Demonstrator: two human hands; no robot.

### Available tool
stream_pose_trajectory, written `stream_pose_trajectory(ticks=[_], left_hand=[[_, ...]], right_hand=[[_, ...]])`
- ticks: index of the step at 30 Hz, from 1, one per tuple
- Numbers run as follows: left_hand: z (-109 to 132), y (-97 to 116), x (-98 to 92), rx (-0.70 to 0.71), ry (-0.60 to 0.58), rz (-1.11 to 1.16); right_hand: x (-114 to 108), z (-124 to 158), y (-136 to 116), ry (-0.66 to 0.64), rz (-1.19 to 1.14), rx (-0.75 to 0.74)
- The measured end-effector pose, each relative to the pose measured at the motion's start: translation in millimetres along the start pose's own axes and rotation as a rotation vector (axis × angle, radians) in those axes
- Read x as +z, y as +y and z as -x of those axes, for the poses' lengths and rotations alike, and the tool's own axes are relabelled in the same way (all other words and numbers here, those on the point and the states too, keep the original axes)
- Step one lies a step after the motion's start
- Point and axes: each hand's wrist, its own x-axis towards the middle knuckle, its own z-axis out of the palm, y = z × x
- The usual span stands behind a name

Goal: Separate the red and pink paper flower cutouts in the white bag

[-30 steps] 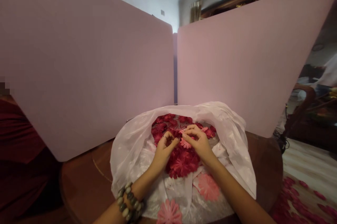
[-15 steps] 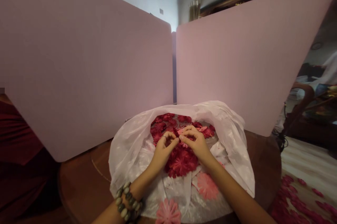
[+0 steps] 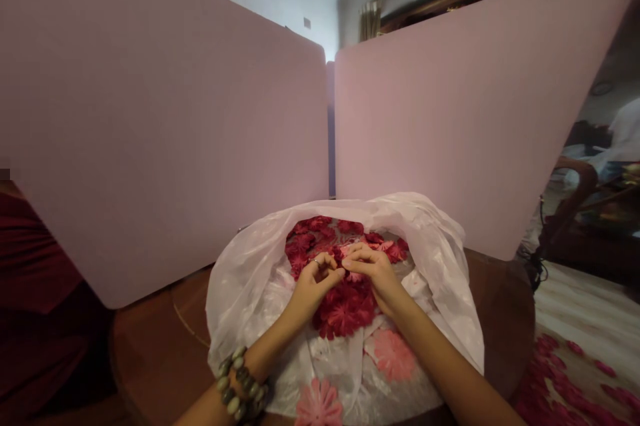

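A white plastic bag (image 3: 240,279) lies open on a round brown table (image 3: 160,339), filled with dark red paper flowers (image 3: 345,313) and a few pink flowers (image 3: 395,354). My left hand (image 3: 313,286), with a ring and a beaded bracelet (image 3: 239,386) at the wrist, and my right hand (image 3: 373,273) meet over the pile. Both have their fingers curled and pinched together on a small flower piece between the fingertips; the piece is mostly hidden.
Two tall pink panels (image 3: 165,146) stand behind the table and wall it off. A dark red cloth (image 3: 35,293) lies at the left. At the right are a patterned floor (image 3: 575,373), wooden furniture (image 3: 575,213) and a person in white (image 3: 625,133) far off.
My fingertips have drawn closer together and shifted slightly over the flower pile. The bag and flowers stay where they were.
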Motion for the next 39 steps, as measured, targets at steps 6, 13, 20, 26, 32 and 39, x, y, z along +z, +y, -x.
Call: stream_pose_trajectory(ticks=[6, 13, 20, 26, 32, 39], left_hand=[[0.9, 2.1, -0.1, 0.039, -0.007, -0.022], [-2.8, 7.4, -7.1, -0.034, 0.322, 0.211], [-7.4, 1.5, -16.0, -0.134, 0.456, 0.385], [-3.7, 0.5, -12.1, 0.099, 0.472, 0.141], [-1.6, 6.3, -6.0, 0.07, 0.251, 0.019], [-1.2, 2.8, -5.6, 0.05, 0.229, -0.027]], right_hand=[[0.6, -1.1, 0.5, 0.034, -0.003, -0.016], [-5.5, -5.8, -4.6, 0.173, -0.072, -0.051], [-15.9, -8.8, -8.6, 0.257, -0.06, -0.081], [-14.5, -10.5, -1.4, 0.303, 0.078, -0.155], [-8.0, -7.2, 1.1, 0.227, 0.303, -0.3], [-2.1, -4.0, 7.8, 0.125, 0.279, -0.254]])
